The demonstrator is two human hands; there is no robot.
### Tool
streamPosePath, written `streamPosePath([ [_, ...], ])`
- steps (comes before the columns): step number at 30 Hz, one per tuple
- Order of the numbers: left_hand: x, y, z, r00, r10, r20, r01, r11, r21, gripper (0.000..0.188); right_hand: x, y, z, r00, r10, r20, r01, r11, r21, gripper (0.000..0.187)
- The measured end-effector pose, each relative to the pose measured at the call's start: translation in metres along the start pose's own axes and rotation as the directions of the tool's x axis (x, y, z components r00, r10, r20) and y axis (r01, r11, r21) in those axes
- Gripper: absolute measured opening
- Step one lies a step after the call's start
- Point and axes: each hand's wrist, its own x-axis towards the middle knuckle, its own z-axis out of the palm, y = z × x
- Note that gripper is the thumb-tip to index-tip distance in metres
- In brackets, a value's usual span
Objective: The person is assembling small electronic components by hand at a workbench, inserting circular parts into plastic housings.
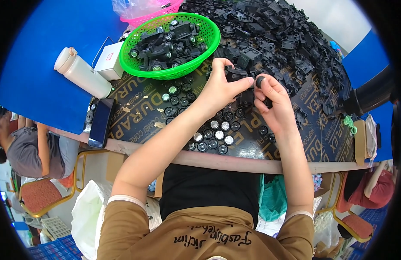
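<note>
My left hand [222, 89] is closed on a black plastic toy-car chassis [236, 74], held above the table between thumb and fingers; the hand hides part of it. Close beside it, my right hand [276, 102] pinches a small black wheel [259, 82] between thumb and forefinger, near the chassis. Its other fingers curl inward, with something dark by them that I cannot make out. Below my hands lie several loose black wheels [218, 134], some with silver hubs. More loose wheels [173, 90], some with greenish hubs, are left of my left wrist.
A green basket [127, 65] of wheeled chassis stands at the far left, a pink basket [144, 19] behind it. Black plastic parts [274, 39] heap across the far right. A white bottle [79, 71], white box [109, 60] and phone [101, 123] lie left. People sit at both sides.
</note>
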Motion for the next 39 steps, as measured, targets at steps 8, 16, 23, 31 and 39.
streamPosePath([
  [8,0.003,0.005,-0.008,0.989,-0.006,0.146,0.009,1.000,-0.022,0.037,-0.001,0.008,0.005,0.998,0.038,-0.042,-0.041,0.997,-0.064,0.014],
  [16,0.007,-0.002,-0.011,0.980,-0.174,0.101,0.164,0.981,0.100,0.048,-0.003,0.013,0.012,0.998,0.069,-0.012,-0.070,0.981,-0.180,0.013],
  [23,0.013,-0.009,-0.018,0.966,0.153,0.209,-0.196,0.960,0.201,0.038,-0.003,0.016,0.013,0.996,0.003,-0.092,-0.032,0.946,-0.323,0.012],
  [31,0.006,0.001,-0.010,0.734,0.575,0.360,-0.676,0.569,0.469,0.043,-0.002,-0.006,0.001,0.995,-0.094,-0.035,0.092,0.994,-0.061,0.017],
  [39,0.001,0.009,-0.013,0.732,0.517,0.444,-0.678,0.491,0.547,0.047,-0.003,-0.008,-0.005,0.997,-0.007,0.081,0.021,0.986,-0.167,0.014],
])
